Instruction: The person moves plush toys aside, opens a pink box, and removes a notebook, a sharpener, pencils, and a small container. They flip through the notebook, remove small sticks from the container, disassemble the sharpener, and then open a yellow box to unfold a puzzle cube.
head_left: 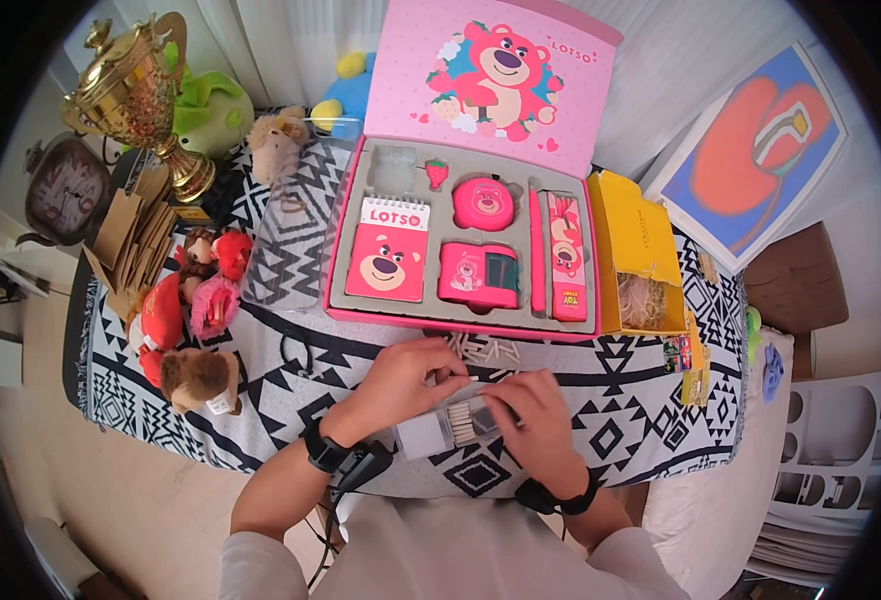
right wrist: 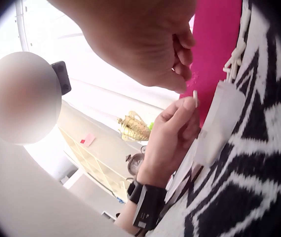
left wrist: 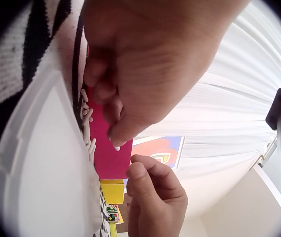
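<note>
My left hand (head_left: 415,375) pinches a short white stick (right wrist: 195,96) between thumb and fingertips, above the patterned cloth. Facing it closely, my right hand (head_left: 538,420) has its thumb and index fingertips together; I cannot tell whether anything is between them. Below both hands lies a small clear plastic case (head_left: 422,437), with a row of similar white sticks (head_left: 462,422) in one compartment. More loose sticks (head_left: 485,350) are scattered on the cloth just beyond my hands, along the front of the pink box (left wrist: 113,158).
The pink gift box holds a notepad (head_left: 388,250) and other stationery under its raised lid (head_left: 500,70). A yellow box (head_left: 615,225) stands to its right. Plush toys (head_left: 200,380), a gold trophy (head_left: 130,110) and a clear plastic cover (head_left: 295,240) are at left. A black loop (head_left: 297,355) lies on the cloth.
</note>
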`<state>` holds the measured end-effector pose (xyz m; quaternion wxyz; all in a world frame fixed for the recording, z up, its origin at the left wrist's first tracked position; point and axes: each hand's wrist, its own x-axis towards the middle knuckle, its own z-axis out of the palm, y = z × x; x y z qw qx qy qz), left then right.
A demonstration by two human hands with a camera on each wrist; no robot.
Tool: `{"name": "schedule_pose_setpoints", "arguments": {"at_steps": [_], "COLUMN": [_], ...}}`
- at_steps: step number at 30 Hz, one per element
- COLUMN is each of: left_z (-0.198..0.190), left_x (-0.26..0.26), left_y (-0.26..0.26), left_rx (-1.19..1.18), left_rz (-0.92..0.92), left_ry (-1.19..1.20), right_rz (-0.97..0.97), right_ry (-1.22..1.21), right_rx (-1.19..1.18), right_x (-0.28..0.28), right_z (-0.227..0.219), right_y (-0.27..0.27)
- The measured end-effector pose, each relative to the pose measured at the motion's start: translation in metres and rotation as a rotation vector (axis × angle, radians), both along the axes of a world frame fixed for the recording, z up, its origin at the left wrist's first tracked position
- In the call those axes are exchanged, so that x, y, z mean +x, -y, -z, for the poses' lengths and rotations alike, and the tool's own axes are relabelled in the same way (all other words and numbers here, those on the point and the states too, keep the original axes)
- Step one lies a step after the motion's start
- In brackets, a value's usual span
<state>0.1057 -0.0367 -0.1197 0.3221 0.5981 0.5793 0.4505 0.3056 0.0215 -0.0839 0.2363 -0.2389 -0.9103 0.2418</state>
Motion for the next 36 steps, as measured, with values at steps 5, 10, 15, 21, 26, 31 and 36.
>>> {"name": "schedule_pose_setpoints", "arguments": {"at_steps": [5,10,15,21,26,31,36], "left_z": [-0.004,-0.008,-0.013,-0.004,-0.007,-0.011,-0.009], "left_x": [0.001,0.000,-0.002,0.000,0.001,0.003,0.001], "left_y": [0.001,0.002,0.003,0.003,0.003,0.005,0.003], "left_rx": [0.006,-0.030,-0.113,-0.065,-0.128,-0.107,-0.034], "left_rz": [0.178,0.212,0.173,0.271,0.294,0.294,0.213], "left_ry": [0.054,0.067,0.092,-0.150,-0.176,-0.228,-0.102], "right_rz": [-0.024,-0.094,-0.191,-0.241,-0.239,-0.257,-0.044], "right_ry": [-0.011,0.021,0.195,0.282,0.296,0.270,0.185], "right_rx": [-0.099,-0.112,-0.120,-0.077,-0.056,-0.022,0.015], "right_x": [0.003,0.013,0.028,0.029,0.028,0.027,0.027], "right_z": [-0.001,0.003,-0.006,-0.010,-0.017,-0.015,-0.005], "right_y": [-0.008,-0.014,-0.021,-0.015,-0.013,-0.013,-0.030]}}
